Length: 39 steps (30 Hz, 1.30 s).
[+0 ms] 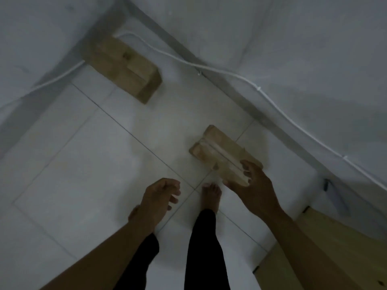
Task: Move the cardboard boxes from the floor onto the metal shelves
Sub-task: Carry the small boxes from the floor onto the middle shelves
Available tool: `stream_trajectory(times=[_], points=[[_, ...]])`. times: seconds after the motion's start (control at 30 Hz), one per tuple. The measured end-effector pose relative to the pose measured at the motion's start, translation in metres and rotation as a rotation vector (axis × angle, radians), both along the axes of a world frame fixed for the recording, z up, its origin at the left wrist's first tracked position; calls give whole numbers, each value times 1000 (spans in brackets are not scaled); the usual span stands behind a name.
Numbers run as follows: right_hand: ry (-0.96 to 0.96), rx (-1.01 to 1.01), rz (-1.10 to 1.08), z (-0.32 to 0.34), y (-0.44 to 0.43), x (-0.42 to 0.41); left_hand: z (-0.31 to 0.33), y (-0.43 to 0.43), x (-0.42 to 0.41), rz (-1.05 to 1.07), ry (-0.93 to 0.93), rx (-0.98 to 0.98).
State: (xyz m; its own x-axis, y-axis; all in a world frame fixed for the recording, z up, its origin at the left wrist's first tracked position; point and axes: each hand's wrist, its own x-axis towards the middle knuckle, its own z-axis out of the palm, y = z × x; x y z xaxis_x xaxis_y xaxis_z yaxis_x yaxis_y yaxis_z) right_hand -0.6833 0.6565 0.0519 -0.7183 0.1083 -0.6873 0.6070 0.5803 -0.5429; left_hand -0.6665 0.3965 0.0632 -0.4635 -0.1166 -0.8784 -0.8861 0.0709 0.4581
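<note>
A small taped cardboard box lies on the white tiled floor just ahead of my feet. My right hand grips its near end, thumb below and fingers over the top. A larger cardboard box rests on the floor in the far corner against the wall. My left hand hovers over the floor to the left of the small box, fingers loosely curled and holding nothing. No metal shelves appear in this view.
A white cable runs along the base of the walls. A light wooden surface fills the lower right corner. A small dark object lies by the wall at right. My bare feet stand on the tiles.
</note>
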Motion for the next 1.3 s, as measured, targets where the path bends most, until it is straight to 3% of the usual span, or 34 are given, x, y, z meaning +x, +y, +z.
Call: stream_trajectory(times=[0.13,0.3,0.43,0.53,0.67,0.83,1.0,1.3], points=[[-10,98,158,-99,19,-22,-91,48,-19,55,-173,59],[9,288,329,-172,36,-55,-164,106,-55,69,-396,135],[-194,214,295,-189,45,-76,-171,135,-68,286,-418,238],[-223,228,259,-175,37,-78,-155,138,-68,492,-359,271],[-218,211,289,-128,19,-79,-112,102,-71,549,-286,233],[-149,-189,94,-34,-20,-82,-40,20,-58,518,-98,179],[-56,-455,23,72,-100,-77,68,-43,-26,727,152,421],[98,-660,430,279,-270,-63,278,-163,72,968,461,465]])
